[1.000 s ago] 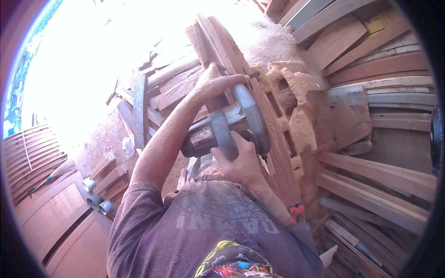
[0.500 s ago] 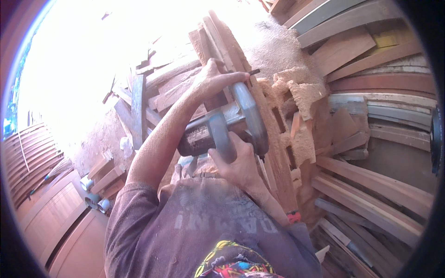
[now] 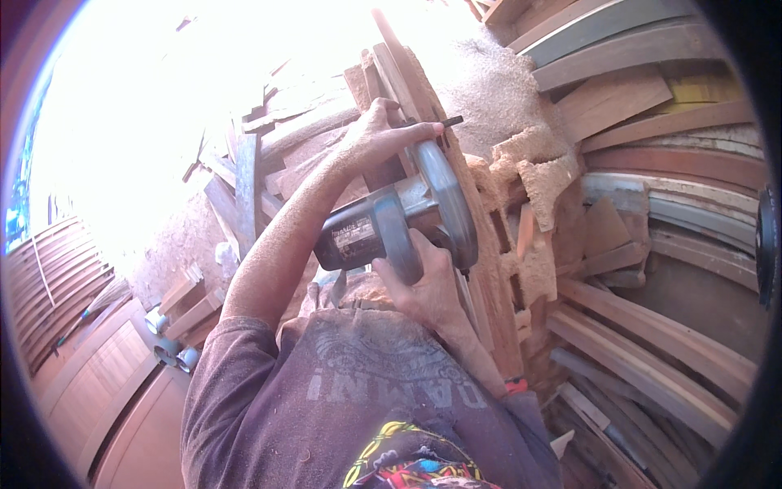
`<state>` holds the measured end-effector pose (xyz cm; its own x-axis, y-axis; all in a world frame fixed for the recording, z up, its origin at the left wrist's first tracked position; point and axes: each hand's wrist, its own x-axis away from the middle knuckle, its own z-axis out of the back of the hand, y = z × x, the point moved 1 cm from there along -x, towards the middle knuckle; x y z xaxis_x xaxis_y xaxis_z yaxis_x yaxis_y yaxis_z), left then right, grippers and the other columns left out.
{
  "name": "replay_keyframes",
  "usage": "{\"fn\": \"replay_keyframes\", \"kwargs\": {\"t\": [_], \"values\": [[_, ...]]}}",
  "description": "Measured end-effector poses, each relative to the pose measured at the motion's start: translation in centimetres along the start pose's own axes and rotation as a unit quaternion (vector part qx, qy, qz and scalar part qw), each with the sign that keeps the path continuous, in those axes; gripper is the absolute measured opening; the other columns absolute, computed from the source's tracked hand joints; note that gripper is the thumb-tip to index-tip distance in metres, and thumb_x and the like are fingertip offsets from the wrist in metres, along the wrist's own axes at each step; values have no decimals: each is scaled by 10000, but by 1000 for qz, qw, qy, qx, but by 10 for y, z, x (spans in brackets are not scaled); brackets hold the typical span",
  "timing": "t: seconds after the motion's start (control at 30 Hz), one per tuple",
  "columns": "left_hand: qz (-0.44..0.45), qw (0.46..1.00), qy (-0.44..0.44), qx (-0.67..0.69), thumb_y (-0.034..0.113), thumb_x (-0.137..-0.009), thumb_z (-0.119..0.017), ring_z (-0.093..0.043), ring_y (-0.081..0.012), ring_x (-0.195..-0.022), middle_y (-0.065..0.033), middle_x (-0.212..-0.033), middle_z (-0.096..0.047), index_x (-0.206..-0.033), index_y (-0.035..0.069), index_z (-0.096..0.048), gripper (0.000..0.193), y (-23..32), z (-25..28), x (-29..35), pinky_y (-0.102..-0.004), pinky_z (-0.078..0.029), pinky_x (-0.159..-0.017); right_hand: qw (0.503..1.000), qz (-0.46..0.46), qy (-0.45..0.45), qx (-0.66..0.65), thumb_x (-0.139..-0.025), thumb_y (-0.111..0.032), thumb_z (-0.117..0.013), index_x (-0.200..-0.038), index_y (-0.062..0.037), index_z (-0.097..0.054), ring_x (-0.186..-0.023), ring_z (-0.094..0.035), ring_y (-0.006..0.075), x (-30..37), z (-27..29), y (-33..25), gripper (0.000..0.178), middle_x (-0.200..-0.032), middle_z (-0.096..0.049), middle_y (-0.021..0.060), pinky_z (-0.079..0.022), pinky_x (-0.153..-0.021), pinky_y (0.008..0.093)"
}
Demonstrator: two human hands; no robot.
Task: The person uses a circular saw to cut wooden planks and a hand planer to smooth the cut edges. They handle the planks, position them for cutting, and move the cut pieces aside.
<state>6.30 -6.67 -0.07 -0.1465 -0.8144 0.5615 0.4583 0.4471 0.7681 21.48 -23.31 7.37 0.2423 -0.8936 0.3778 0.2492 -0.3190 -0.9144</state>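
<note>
A grey electric circular saw with a round blade guard is pressed against a long reddish wooden plank that runs from the top centre downward. My left hand, on an outstretched dusty arm, is closed over the saw's front end where it meets the plank. My right hand grips the saw's rear handle just below the motor. A small dark rod sticks out by my left fingertips. The blade itself is hidden.
Heaps of sawdust and crumbly chunks lie beside the plank. Stacked curved boards fill the right side. Loose offcuts and panelled wooden doors are at left. The upper left is washed out by glare.
Both hands and the saw have shifted slightly upward along the plank, and the view has tilted a little. Grips are unchanged.
</note>
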Motion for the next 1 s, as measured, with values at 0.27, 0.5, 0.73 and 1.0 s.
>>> {"fn": "replay_keyframes", "kwargs": {"t": [0.27,0.5,0.73,1.0], "values": [[5,990,-106,90,404,-828,-740,-623,-318,-1249,-222,-1403,-601,-1563,14,-452,880,-1,48,-16,-425,-528,-1038,1000,29,0,2,-917,-87,-745,-1150,30,-678,-872,-732,174,-28,-4,-8,269,-947,-768,127,-570,-803,338],[-112,988,-86,-63,115,-843,-726,-615,-304,-1309,-237,-1406,-623,-1585,7,-401,817,-29,65,-49,-391,-479,-1126,999,30,5,-19,-921,-90,-751,-1120,24,-670,-828,-719,165,-54,-11,-22,243,-896,-749,117,-563,-771,348],[-129,976,39,-170,-3,-855,-672,-638,-366,-1297,-249,-1344,-674,-1639,3,-320,859,-24,66,-68,-457,-491,-1125,1000,12,-1,-12,-923,-102,-765,-1097,22,-663,-854,-716,173,-75,-16,-31,237,-902,-738,120,-558,-788,355],[-123,981,19,-148,-10,-849,-685,-640,-361,-1312,-247,-1333,-693,-1643,76,-356,864,-16,92,-92,-455,-495,-1126,1000,25,3,-9,-914,-99,-769,-1137,29,-671,-907,-735,203,-105,-21,-39,276,-940,-748,152,-571,-831,365]]}}
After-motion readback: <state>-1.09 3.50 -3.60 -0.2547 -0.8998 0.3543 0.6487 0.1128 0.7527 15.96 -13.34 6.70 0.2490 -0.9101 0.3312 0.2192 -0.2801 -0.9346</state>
